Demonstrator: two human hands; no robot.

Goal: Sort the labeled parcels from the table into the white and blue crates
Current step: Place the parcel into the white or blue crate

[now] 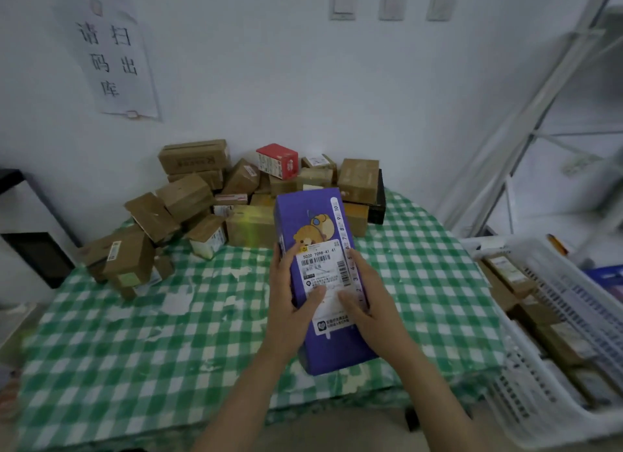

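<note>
A long purple box (308, 215) with a cartoon bear and a white shipping label is held up over the table, label facing me. My left hand (286, 296) grips its left edge with the thumb lying on the label. My right hand (369, 300) grips the right edge, thumb also on the label. A white crate (526, 397) with several brown parcels inside stands at the right. A corner of a blue crate (606, 273) shows behind it.
Several brown cardboard parcels (188, 195) and a red box (278, 160) are piled at the back of the table with the green checked cloth (135, 333). A metal shelf frame (539, 114) stands at the right, a dark cabinet (30, 249) at the left.
</note>
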